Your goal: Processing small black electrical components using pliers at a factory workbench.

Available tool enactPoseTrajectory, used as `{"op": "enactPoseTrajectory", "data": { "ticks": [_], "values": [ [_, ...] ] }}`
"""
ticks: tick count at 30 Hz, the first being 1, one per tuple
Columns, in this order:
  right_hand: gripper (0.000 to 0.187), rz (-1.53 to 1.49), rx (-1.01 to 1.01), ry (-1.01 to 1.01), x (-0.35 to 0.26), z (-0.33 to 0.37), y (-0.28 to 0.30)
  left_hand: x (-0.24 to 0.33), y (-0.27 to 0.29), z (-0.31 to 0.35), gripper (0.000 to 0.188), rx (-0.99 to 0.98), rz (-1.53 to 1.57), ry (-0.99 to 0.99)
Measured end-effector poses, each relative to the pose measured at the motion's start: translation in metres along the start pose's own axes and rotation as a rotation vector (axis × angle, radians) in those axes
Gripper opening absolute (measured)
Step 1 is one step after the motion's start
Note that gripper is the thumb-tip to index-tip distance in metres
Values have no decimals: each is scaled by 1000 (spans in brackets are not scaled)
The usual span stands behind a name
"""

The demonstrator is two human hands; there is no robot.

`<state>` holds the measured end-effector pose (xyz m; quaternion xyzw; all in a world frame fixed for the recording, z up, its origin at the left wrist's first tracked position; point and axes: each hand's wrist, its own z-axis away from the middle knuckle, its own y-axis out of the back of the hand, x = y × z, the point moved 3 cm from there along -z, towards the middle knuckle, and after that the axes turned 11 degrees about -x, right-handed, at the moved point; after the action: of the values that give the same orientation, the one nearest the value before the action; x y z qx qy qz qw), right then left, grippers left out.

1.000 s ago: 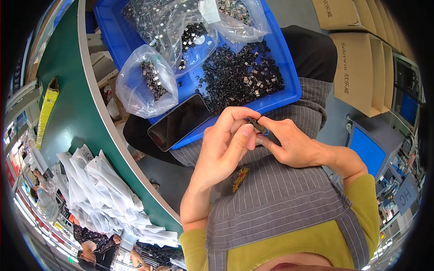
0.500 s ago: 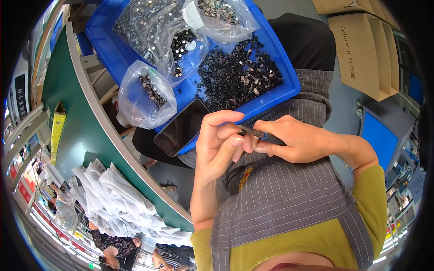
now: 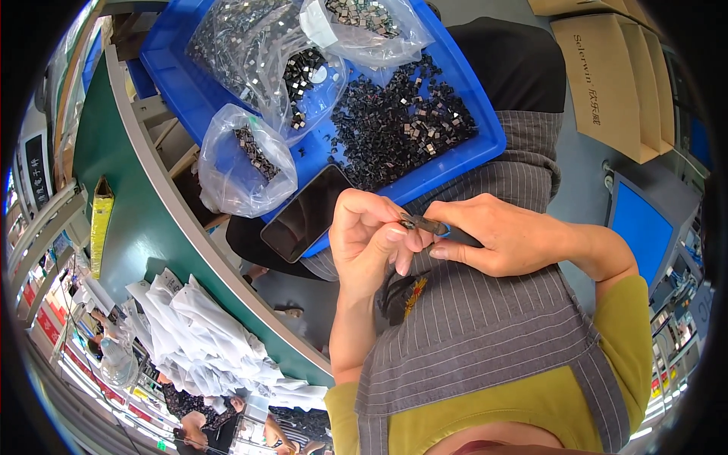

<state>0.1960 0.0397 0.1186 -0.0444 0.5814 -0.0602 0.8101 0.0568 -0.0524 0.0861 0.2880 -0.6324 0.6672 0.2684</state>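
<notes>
My right hand (image 3: pixel 502 233) is closed around a small pair of pliers or cutters (image 3: pixel 432 225) with dark jaws and a bit of blue at the handle. Its jaws point left and meet the fingertips of my left hand (image 3: pixel 362 246), which pinches a tiny black piece (image 3: pixel 408 220). The fingers partly cover that piece. Just beyond both hands, a blue plastic bin (image 3: pixel 491 144) rests on my lap. Loose black pieces (image 3: pixel 379 125) lie heaped inside it, some with shiny metal squares. A black phone (image 3: pixel 302 218) lies across the bin's near left corner.
Clear plastic bags (image 3: pixel 246 182) of small metal parts sit in the bin. Left of me curves a green table (image 3: pixel 144 205) with a pile of white packets (image 3: pixel 205 326) and a yellow strip (image 3: pixel 100 227). Cardboard boxes (image 3: pixel 607 91) and a blue-screened monitor (image 3: pixel 641 227) stand at the right.
The plier jaws have shifted slightly and now close in at the black piece in my left fingertips. The left fingers have bent a little; the view has moved slightly.
</notes>
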Motion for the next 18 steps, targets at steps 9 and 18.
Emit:
{"op": "enactPoseTrajectory", "data": {
  "ticks": [9, 18],
  "values": [
    [28, 36, 4, -10, 4, 0, -2, 1, 2, 2, 14, 54, -23, 21],
    [33, 62, -103, -137, 8, -3, 2, 5, 0, 3, 12, 125, -36, 153]
  ]
}}
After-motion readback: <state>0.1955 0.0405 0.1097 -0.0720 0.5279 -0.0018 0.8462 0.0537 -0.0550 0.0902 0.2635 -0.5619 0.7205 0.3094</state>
